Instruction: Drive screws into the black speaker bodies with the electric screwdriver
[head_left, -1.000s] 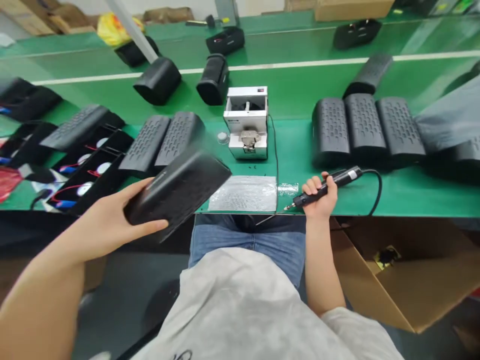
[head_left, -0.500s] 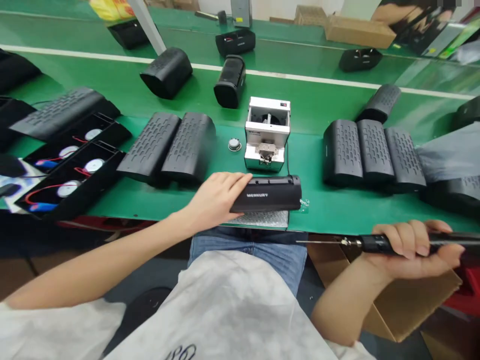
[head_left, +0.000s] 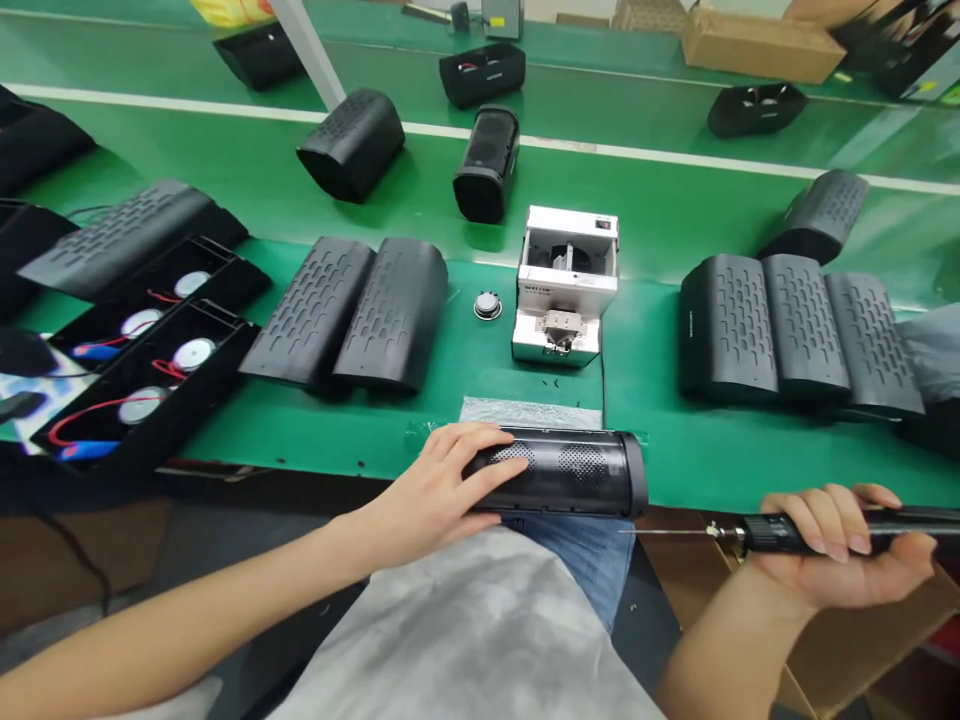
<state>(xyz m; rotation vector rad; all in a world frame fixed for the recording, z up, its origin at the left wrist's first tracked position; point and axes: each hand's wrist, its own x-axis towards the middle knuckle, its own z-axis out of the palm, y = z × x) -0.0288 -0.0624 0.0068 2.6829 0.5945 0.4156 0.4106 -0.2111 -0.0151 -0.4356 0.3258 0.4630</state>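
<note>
My left hand [head_left: 450, 485] grips the left end of a black speaker [head_left: 581, 472], thumb and fingers spread over its body. The speaker lies sideways at the bench's front edge, its perforated grille facing up. Out to the right, my right hand [head_left: 832, 535] is wrapped round a black electric screwdriver [head_left: 780, 533], whose long thin bit points left toward the speaker's right end. A foil-like silver pad [head_left: 529, 411] shows just behind the speaker. Behind that stands a white screw feeder [head_left: 564, 290], with a few tiny dark screws in front of it.
A loose round speaker driver [head_left: 487, 304] lies left of the feeder. Two black patterned housings [head_left: 394, 315] stand further left, beside opened housings [head_left: 169, 375] with wires and drivers. Several more housings [head_left: 742, 325] sit at right. An open cardboard box [head_left: 862, 640] is below the bench.
The speaker has been rolled from its lettered side to grille up and drawn nearer to me by my left hand. My right hand still holds the screwdriver, slightly lower in view.
</note>
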